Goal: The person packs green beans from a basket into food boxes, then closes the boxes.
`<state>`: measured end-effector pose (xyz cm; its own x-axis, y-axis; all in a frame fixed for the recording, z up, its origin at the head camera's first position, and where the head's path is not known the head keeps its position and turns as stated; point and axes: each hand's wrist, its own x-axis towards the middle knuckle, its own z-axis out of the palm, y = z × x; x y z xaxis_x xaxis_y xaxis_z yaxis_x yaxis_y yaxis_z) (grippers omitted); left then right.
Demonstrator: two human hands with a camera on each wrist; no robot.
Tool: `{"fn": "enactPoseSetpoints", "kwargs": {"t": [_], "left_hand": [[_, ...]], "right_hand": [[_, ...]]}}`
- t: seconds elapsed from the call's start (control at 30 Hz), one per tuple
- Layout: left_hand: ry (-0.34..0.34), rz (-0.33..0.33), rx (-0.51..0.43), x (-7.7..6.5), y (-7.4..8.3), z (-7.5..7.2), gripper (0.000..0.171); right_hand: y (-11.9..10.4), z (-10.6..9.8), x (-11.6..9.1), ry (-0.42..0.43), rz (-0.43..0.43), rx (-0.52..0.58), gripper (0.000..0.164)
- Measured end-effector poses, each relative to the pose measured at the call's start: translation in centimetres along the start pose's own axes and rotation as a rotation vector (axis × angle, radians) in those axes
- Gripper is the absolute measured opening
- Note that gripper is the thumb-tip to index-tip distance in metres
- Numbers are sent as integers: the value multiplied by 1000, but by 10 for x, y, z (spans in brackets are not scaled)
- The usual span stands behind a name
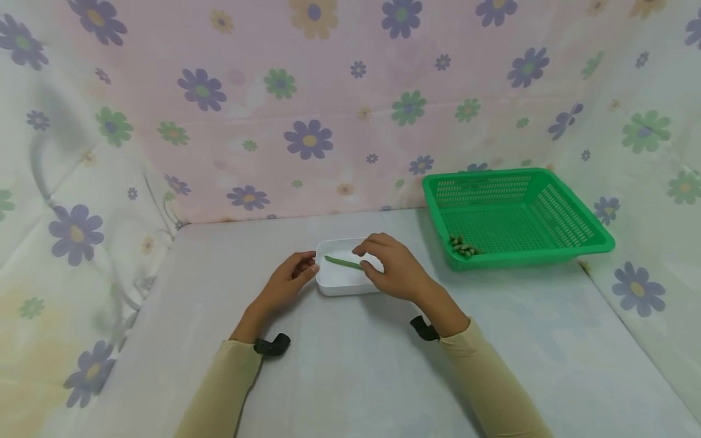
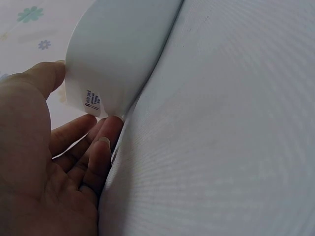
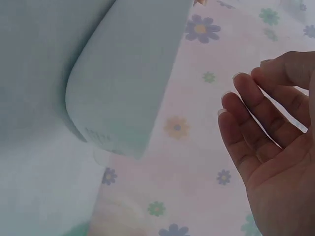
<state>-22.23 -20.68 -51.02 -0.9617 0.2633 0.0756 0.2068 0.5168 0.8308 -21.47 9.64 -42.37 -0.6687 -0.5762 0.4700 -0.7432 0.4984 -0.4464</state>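
Note:
A white plastic tray (image 1: 344, 291) stands on the table in the head view. In it lies a slim green bean (image 1: 341, 262), its right end by my right thumb. My left hand (image 1: 287, 280) is at the tray's left end. In the left wrist view, the thumb touches the rim of the tray (image 2: 118, 54), and loosely bent fingers (image 2: 101, 157) touch the lower wall near a small printed label. My right hand (image 1: 397, 267) hovers over the tray's right side, thumb and forefinger apart. The right wrist view shows its fingers (image 3: 241, 137) loosely bent, with nothing visible in them.
A green slotted basket (image 1: 531, 258) stands at the back right, with a small heap of brownish pods (image 1: 464, 247) in its near left corner. White cloth (image 1: 339, 365) covers the table. Flowered curtains (image 1: 339, 109) enclose the back and both sides.

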Motion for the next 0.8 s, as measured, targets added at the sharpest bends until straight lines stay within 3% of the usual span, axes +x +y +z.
{"fn": "enactPoseSetpoints", "kwargs": {"t": [0.43,0.63,0.8], "left_hand": [[2,-6,1,0,1,1,52],[-1,-17,-10,-2,2,2,53],[2,-12,2,-2,4,2,53]], "right_hand": [[4,-32,-24,138,-174,65,22],[6,-53,-36,159,-173,35,26],[12,-72,-46,249,-181,26,31]]}}
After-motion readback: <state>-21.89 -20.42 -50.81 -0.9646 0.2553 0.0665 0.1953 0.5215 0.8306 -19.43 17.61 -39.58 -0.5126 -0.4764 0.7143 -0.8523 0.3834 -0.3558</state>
